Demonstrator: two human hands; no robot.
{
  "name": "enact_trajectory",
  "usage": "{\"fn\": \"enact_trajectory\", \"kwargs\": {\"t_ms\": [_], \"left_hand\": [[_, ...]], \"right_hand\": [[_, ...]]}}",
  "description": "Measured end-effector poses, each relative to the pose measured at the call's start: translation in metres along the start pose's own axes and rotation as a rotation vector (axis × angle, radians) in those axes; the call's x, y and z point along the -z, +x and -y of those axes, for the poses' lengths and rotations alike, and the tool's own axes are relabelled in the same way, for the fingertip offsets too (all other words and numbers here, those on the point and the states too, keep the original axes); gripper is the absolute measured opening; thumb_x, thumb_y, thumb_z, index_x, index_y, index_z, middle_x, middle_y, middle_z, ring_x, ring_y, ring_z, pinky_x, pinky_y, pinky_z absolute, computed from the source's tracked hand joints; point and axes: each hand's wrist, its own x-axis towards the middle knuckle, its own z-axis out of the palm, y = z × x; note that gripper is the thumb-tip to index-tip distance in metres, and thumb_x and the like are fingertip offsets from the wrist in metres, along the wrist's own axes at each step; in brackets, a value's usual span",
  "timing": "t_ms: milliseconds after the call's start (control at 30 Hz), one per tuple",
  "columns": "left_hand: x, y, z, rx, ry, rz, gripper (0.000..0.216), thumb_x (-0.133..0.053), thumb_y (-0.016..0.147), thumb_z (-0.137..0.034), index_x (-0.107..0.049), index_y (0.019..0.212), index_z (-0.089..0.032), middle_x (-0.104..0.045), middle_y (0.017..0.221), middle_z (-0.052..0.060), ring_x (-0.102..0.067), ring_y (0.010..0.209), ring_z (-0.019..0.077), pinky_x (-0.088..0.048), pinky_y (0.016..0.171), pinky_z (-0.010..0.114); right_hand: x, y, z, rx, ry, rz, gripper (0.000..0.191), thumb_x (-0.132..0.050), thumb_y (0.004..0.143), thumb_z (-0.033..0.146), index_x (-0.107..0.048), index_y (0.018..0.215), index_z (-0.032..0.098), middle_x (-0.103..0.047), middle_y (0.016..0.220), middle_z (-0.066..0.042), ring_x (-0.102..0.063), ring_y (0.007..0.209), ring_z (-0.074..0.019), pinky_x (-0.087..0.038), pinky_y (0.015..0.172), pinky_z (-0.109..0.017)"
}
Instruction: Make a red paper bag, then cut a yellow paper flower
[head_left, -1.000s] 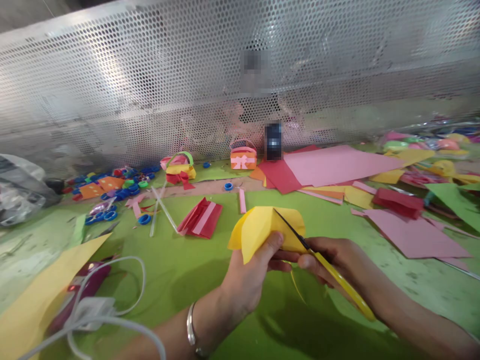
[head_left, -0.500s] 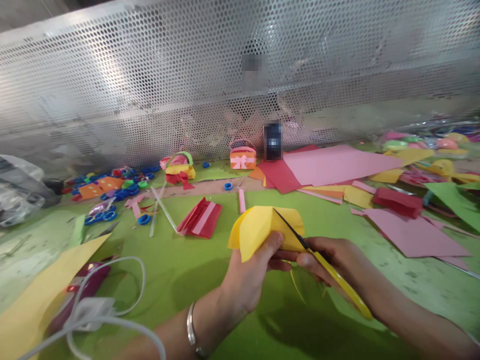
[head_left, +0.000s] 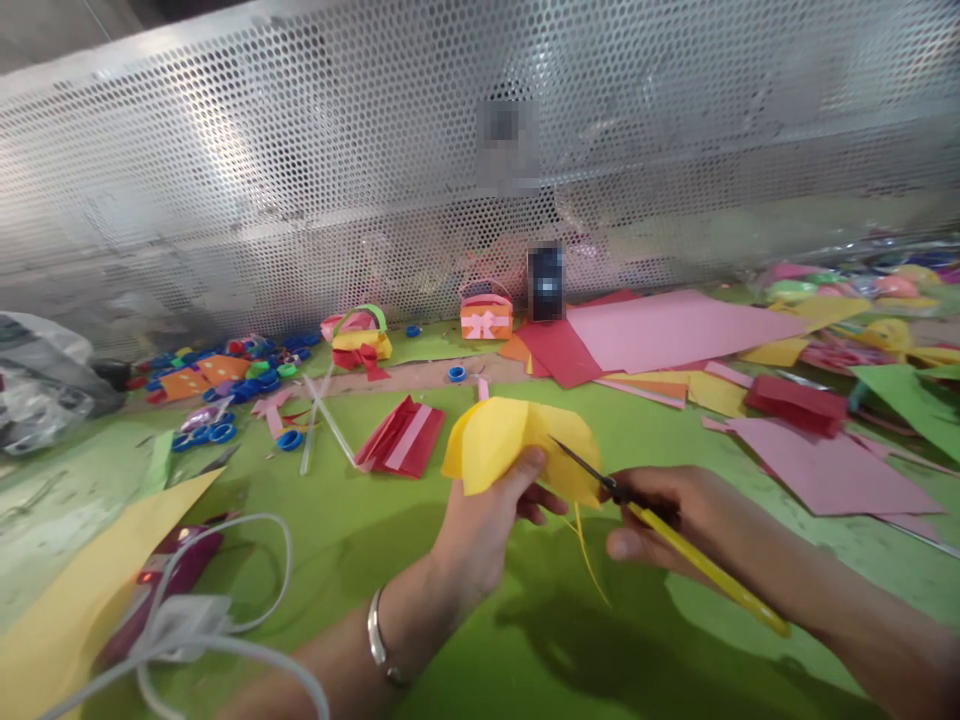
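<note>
My left hand pinches a folded piece of yellow paper between thumb and fingers, above the green table. A silver bangle circles that wrist. In my right hand is a pair of scissors with yellow handles and dark blades. The blades lie across the right part of the paper, their tip over its face. From the paper's lower edge a thin yellow strip hangs down. Just beyond the paper, to the left, lies a folded red paper piece with a pink band.
Small paper bags, one orange and one yellow, stand by the perforated metal panel. Pink paper sheets lie at the right. A purple glue gun and white cable occupy the left front. A phone leans behind.
My left hand has shifted slightly left and up with the yellow paper. My right hand has drawn a little to the right with the scissors, away from my left fingers.
</note>
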Motion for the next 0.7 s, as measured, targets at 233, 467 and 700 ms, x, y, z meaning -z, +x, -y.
{"fn": "enact_trajectory", "kwargs": {"t_ms": [233, 467, 700], "left_hand": [[0.011, 0.002, -0.018, 0.385, 0.329, 0.363, 0.004, -0.063, 0.061, -0.014, -0.063, 0.057, -0.014, -0.060, 0.048, 0.001, -0.044, 0.029, 0.0035, -0.020, 0.029, 0.014], [0.012, -0.009, -0.012, 0.573, 0.474, 0.704, 0.007, -0.063, 0.063, -0.013, -0.068, 0.066, -0.016, -0.060, 0.055, -0.002, -0.045, 0.033, 0.0029, -0.026, 0.030, 0.012], [0.006, 0.000, -0.006, 0.212, 0.429, 0.646, 0.017, -0.068, 0.069, -0.022, -0.069, 0.084, -0.014, -0.067, 0.077, 0.001, -0.059, 0.068, 0.0103, -0.046, 0.064, 0.019]], "right_hand": [[0.019, 0.002, -0.015, -0.012, 0.098, -0.394, 0.042, -0.066, 0.069, 0.052, -0.064, 0.096, 0.021, -0.065, 0.076, -0.004, -0.058, 0.067, -0.0202, -0.046, 0.061, -0.031], [0.004, 0.000, -0.003, -0.024, 0.465, -0.109, 0.031, -0.073, 0.065, 0.030, -0.061, 0.091, 0.021, -0.063, 0.082, -0.001, -0.060, 0.073, -0.0153, -0.050, 0.062, -0.024], [0.003, 0.006, -0.004, -0.092, 0.465, -0.235, 0.029, -0.070, 0.065, 0.026, -0.062, 0.092, 0.021, -0.057, 0.071, 0.003, -0.051, 0.053, -0.0090, -0.043, 0.049, -0.022]]}}
